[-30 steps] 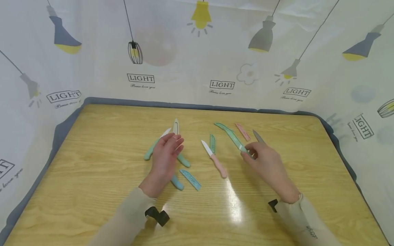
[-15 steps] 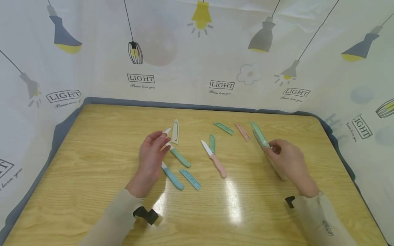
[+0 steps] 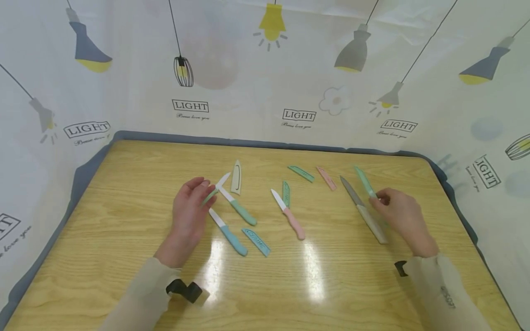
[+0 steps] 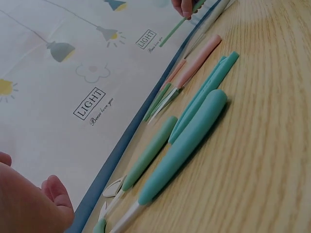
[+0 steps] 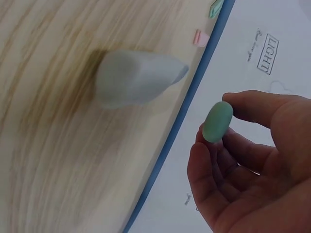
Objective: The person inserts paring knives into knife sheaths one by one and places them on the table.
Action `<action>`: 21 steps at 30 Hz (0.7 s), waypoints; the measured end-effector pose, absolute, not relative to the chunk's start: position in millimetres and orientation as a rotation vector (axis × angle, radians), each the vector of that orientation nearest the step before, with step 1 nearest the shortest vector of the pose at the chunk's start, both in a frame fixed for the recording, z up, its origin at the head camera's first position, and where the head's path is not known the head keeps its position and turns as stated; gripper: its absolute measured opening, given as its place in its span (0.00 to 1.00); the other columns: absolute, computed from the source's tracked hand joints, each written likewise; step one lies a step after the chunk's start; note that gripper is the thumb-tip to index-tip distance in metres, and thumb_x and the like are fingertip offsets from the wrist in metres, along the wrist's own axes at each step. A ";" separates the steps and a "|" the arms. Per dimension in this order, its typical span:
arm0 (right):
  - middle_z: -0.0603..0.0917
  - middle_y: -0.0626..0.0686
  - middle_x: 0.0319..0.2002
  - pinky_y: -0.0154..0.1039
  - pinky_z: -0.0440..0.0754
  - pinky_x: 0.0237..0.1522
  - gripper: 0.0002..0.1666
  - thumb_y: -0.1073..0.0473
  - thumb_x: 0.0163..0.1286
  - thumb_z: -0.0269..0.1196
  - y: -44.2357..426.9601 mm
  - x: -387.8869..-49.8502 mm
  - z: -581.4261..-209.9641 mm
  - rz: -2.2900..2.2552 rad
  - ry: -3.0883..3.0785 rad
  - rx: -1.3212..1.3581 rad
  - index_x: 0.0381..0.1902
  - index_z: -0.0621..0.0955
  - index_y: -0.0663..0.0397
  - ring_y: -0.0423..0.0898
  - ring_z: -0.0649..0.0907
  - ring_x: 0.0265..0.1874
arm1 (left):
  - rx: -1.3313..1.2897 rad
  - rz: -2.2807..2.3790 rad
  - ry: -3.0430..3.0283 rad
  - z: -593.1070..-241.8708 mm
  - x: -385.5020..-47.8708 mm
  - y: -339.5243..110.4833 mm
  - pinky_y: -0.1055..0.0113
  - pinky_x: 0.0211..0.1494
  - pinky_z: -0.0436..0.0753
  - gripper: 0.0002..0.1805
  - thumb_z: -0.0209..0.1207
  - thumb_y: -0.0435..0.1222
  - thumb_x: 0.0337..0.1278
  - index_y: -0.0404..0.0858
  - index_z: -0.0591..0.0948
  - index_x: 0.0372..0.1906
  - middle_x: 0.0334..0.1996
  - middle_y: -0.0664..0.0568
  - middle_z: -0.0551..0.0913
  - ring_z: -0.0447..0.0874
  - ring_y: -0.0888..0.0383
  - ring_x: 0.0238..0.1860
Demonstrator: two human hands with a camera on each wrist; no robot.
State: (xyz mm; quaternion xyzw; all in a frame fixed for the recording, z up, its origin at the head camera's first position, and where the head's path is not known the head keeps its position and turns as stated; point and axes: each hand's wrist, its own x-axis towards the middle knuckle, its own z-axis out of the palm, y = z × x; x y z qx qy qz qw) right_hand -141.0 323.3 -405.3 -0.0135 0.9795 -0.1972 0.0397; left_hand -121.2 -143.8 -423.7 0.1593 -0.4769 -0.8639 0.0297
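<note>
My right hand (image 3: 399, 214) pinches a slim light green knife-shaped piece (image 3: 364, 180) between thumb and fingers; the right wrist view shows its rounded green end (image 5: 217, 121). Just left of that hand lies a large knife with a grey blade and a beige handle (image 3: 371, 224). My left hand (image 3: 190, 216), fingers loosely bent and gripping nothing, hovers over a green-handled knife with a white blade (image 3: 223, 179), partly covering its handle. Beside it lie another green-handled knife (image 3: 243, 213) and a blue-handled knife (image 3: 233, 240).
A pink-handled knife (image 3: 294, 224) lies mid-table, its blade next to a green sheath (image 3: 286, 193). Farther back are a green sheath (image 3: 301, 173), a pink sheath (image 3: 326, 178) and a cream sheath (image 3: 236, 177). A blue sheath (image 3: 256, 242) lies nearer the front.
My right hand has carried the green piece rightward, past the large knife, whose handle is now uncovered. My left hand has drawn back to the left, exposing more of the knives beneath.
</note>
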 end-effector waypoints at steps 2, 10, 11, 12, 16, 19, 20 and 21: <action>0.86 0.65 0.43 0.45 0.80 0.29 0.29 0.47 0.80 0.58 327.9 -143.3 -407.2 -0.592 2.980 -0.032 0.56 0.80 0.73 0.53 0.83 0.32 | 0.484 -2.667 -1.467 -422.9 -120.5 -145.8 0.62 0.63 0.80 0.09 0.54 0.31 0.77 0.41 0.71 0.54 0.50 0.52 0.76 0.78 0.53 0.54; 0.86 0.68 0.44 0.52 0.84 0.33 0.28 0.49 0.80 0.57 337.9 -152.0 -413.9 -0.524 2.931 -0.025 0.54 0.80 0.75 0.55 0.85 0.34 | 0.478 -2.682 -1.472 -423.4 -118.3 -148.6 0.60 0.66 0.78 0.08 0.54 0.32 0.78 0.42 0.71 0.55 0.49 0.54 0.77 0.78 0.53 0.55; 0.86 0.68 0.45 0.52 0.84 0.33 0.28 0.50 0.80 0.57 338.5 -153.4 -414.9 -0.511 2.922 -0.021 0.55 0.80 0.75 0.55 0.85 0.33 | 0.477 -2.678 -1.478 -423.7 -118.1 -148.8 0.60 0.66 0.78 0.09 0.54 0.32 0.78 0.42 0.71 0.55 0.49 0.54 0.76 0.77 0.52 0.56; 0.86 0.68 0.45 0.51 0.84 0.33 0.28 0.50 0.80 0.57 338.9 -154.8 -415.6 -0.501 2.911 -0.014 0.55 0.80 0.76 0.54 0.85 0.32 | 0.478 -2.677 -1.479 -424.1 -118.0 -149.1 0.60 0.67 0.78 0.09 0.54 0.32 0.78 0.42 0.71 0.55 0.50 0.54 0.76 0.77 0.52 0.57; 0.86 0.68 0.43 0.48 0.83 0.30 0.27 0.51 0.80 0.56 340.6 -159.2 -419.5 -0.464 2.888 0.002 0.54 0.80 0.76 0.50 0.83 0.28 | 0.483 -2.671 -1.479 -425.0 -118.1 -149.7 0.61 0.66 0.79 0.09 0.54 0.32 0.78 0.42 0.71 0.55 0.51 0.53 0.76 0.77 0.51 0.57; 0.86 0.66 0.39 0.44 0.81 0.27 0.26 0.53 0.80 0.55 341.6 -161.1 -421.4 -0.442 2.875 0.017 0.53 0.80 0.77 0.48 0.81 0.25 | 0.486 -2.669 -1.474 -424.8 -118.5 -149.6 0.62 0.65 0.79 0.09 0.54 0.32 0.78 0.42 0.71 0.55 0.50 0.53 0.76 0.79 0.53 0.55; 0.86 0.65 0.37 0.43 0.80 0.26 0.26 0.53 0.80 0.55 341.7 -161.6 -421.9 -0.435 2.870 0.024 0.53 0.79 0.77 0.48 0.80 0.24 | 0.486 -2.668 -1.476 -424.8 -118.7 -149.6 0.62 0.64 0.79 0.09 0.54 0.32 0.78 0.42 0.71 0.55 0.50 0.53 0.76 0.79 0.54 0.54; 0.85 0.64 0.35 0.42 0.79 0.25 0.26 0.53 0.80 0.55 341.5 -162.0 -422.6 -0.429 2.866 0.032 0.53 0.79 0.77 0.48 0.80 0.23 | 0.486 -2.667 -1.478 -424.7 -118.7 -149.7 0.62 0.64 0.79 0.08 0.54 0.32 0.78 0.42 0.71 0.55 0.50 0.53 0.76 0.79 0.55 0.54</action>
